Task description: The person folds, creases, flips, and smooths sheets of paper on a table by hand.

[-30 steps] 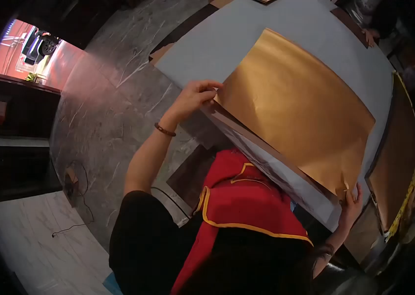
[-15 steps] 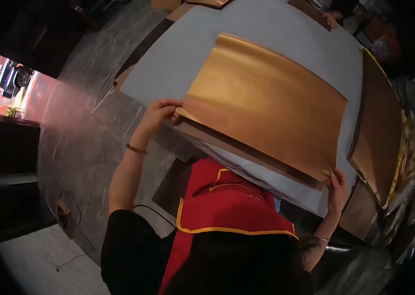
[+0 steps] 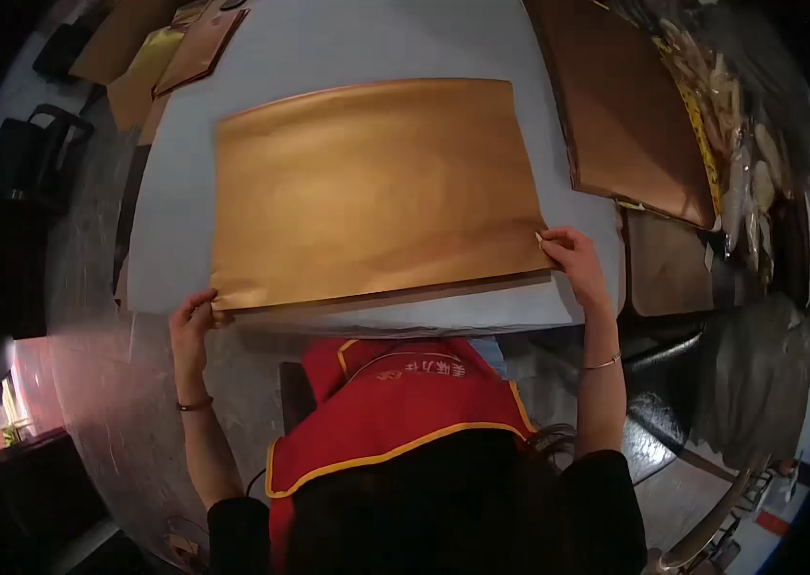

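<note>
One gold sheet (image 3: pixel 376 192) is lying on grey-topped counter (image 3: pixel 175 240); your left hand (image 3: pixel 194 316) is pinching its near left corner, right hand (image 3: pixel 578 264) its right edge by near corner, both grips closed. One red apron (image 3: pixel 405 407) is showing pale characters (image 3: pixel 439 366), too small for reading.

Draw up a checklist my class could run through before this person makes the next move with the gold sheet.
1. Left hand pinching the near left corner of the gold sheet: ok.
2. Right hand pinching the right edge by the near corner: ok.
3. Gold sheet apart from the brown stack on the right: ok, grey tabletop shows between.
4. Near edge covering everything beneath: not ok, a brown strip shows along it.
5. Underside of the sheet free of creases: cannot tell, it is hidden.
</note>
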A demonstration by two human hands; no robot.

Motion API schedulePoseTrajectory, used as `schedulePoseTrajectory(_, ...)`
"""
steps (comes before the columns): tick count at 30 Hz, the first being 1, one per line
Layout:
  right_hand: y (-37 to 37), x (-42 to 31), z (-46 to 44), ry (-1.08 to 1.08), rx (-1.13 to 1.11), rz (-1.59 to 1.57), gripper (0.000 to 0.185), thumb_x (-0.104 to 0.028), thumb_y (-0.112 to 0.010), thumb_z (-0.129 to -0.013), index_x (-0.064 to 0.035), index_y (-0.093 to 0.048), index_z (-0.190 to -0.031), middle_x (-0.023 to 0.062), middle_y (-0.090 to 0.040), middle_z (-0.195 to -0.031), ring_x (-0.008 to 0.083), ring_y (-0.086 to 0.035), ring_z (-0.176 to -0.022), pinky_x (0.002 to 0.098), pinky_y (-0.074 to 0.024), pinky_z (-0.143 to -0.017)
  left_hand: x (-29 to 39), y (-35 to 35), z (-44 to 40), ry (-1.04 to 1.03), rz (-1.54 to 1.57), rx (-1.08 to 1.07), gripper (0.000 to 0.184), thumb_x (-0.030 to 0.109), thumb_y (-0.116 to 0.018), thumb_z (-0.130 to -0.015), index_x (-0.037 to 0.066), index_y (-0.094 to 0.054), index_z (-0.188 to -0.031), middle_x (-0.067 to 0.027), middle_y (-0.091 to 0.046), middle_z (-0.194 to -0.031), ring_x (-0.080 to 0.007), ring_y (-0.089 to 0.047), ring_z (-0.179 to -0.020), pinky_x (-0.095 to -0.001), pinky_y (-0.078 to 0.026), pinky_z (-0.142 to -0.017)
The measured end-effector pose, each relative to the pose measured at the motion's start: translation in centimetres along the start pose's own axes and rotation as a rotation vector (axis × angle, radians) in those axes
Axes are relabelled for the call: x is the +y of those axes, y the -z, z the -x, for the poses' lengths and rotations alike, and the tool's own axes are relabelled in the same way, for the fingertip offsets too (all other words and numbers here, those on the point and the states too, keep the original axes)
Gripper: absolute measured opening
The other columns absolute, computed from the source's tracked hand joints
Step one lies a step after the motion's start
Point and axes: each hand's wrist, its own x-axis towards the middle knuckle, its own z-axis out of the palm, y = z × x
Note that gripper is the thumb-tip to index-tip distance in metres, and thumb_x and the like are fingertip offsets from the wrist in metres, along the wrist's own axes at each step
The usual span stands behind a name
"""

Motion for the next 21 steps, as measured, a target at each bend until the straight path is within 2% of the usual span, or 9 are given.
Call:
schedulePoseTrajectory(3, 0.6, 1.0, -0.2, 0.069, -0.07, -0.023, 0.018, -0.013, -0.061, -0.084, -0.0014, -0.06, -0.099, 0.0, -0.059, -0.082, 0.0073, -0.053, -0.073, 0.0213, -0.044, -0.066, -0.1, -0.3, 0.7, -0.049, -0.124, -0.016, 0.024, 0.011, -0.049, -0.09, -0.002, -0.06, -0.107, -0.006, -0.062, -0.091, -0.0115, -0.058, -0.077, -0.0253, -0.049, -0.067)
schedulePoseTrajectory(5, 0.6, 2.0, -0.6, 0.067, -0.039, -0.074, 0.017, -0.01, -0.061, -0.083, -0.0006, -0.06, -0.098, -0.0008, -0.058, -0.08, 0.0063, -0.052, -0.073, 0.0202, -0.0424, -0.065, 0.3, -0.7, 0.9, -0.041, -0.097, -0.01, 0.024, 0.016, -0.049, -0.093, 0.0, -0.059, -0.108, -0.0069, -0.061, -0.094, -0.0144, -0.059, -0.081, -0.0288, -0.05, -0.073)
schedulePoseTrajectory(8, 0.4, 2.2, -0.3, 0.12, -0.053, 0.012, 0.014, -0.006, -0.059, -0.083, -0.0001, -0.06, -0.096, -0.0009, -0.057, -0.079, 0.0056, -0.05, -0.072, 0.0196, -0.0415, -0.064, -0.4, -0.4, 0.5, -0.04, -0.119, -0.001, 0.025, 0.018, -0.05, -0.093, 0.001, -0.059, -0.108, -0.0072, -0.06, -0.099, -0.0138, -0.059, -0.082, -0.0285, -0.05, -0.072)
schedulePoseTrajectory(11, 0.3, 2.2, -0.2, 0.127, -0.037, 0.079, 0.014, -0.006, -0.059, -0.083, -0.0001, -0.06, -0.095, -0.0008, -0.057, -0.078, 0.0055, -0.05, -0.071, 0.0197, -0.0413, -0.063, 0.0, -0.7, 0.6, 0.001, -0.079, 0.031, 0.025, 0.019, -0.051, -0.092, 0.001, -0.059, -0.108, -0.0071, -0.06, -0.098, -0.0133, -0.058, -0.079, -0.0281, -0.049, -0.071)
schedulePoseTrajectory(12, 0.3, 2.4, -0.4, 0.157, -0.026, 0.06, 0.018, -0.01, -0.061, -0.082, 0.0028, -0.06, -0.094, 0.0033, -0.059, -0.076, 0.008, -0.051, -0.067, 0.0228, -0.0415, -0.059, -0.4, -0.5, 0.5, -0.002, -0.081, 0.023, 0.025, 0.019, -0.051, -0.092, 0.001, -0.059, -0.108, -0.0071, -0.06, -0.098, -0.0133, -0.058, -0.079, -0.0281, -0.049, -0.071)
schedulePoseTrajectory(14, 0.4, 2.3, -0.5, 0.149, -0.033, 0.055, 0.018, -0.01, -0.061, -0.082, 0.0026, -0.06, -0.095, 0.0036, -0.06, -0.078, 0.0083, -0.052, -0.068, 0.0232, -0.0423, -0.06, -1.3, 0.3, -0.1, -0.012, -0.126, -0.008, 0.025, 0.018, -0.052, -0.092, 0.002, -0.058, -0.109, -0.0055, -0.06, -0.093, -0.0125, -0.056, -0.074, -0.0271, -0.048, -0.07)
schedulePoseTrajectory(18, 0.2, 1.3, -0.6, 0.207, -0.04, 0.036, 0.019, -0.01, -0.061, -0.083, 0.0019, -0.06, -0.097, 0.0038, -0.06, -0.082, 0.0088, -0.053, -0.071, 0.0237, -0.0446, -0.062, 0.5, -1.4, 0.2, -0.009, -0.171, 0.003, 0.025, 0.018, -0.051, -0.093, 0.001, -0.058, -0.11, -0.0074, -0.057, -0.097, -0.0137, -0.054, -0.073, -0.0277, -0.047, -0.07)
schedulePoseTrajectory(20, 0.0, -0.2, -0.7, 0.154, -0.059, -0.043, 0.019, -0.01, -0.061, -0.083, 0.0016, -0.06, -0.098, 0.0036, -0.06, -0.083, 0.0093, -0.054, -0.072, 0.0235, -0.0451, -0.063, 1.5, -3.6, -0.3, -0.42, -0.95, 0.299, 0.025, 0.013, -0.054, -0.087, 0.0, -0.058, -0.109, -0.0102, -0.059, -0.098, -0.0226, -0.056, -0.082, -0.0317, -0.046, -0.076)
schedulePoseTrajectory(21, -0.2, -1.2, -0.5, 0.097, -0.086, -0.118, 0.019, -0.01, -0.061, -0.083, 0.0013, -0.059, -0.098, 0.0034, -0.06, -0.084, 0.0097, -0.055, -0.073, 0.0233, -0.0457, -0.064, 2.5, -6.0, -0.7, -0.548, -0.856, 0.273, 0.027, 0.013, -0.056, -0.086, 0.001, -0.058, -0.11, -0.0125, -0.058, -0.101, -0.0269, -0.055, -0.087, -0.0338, -0.045, -0.079)
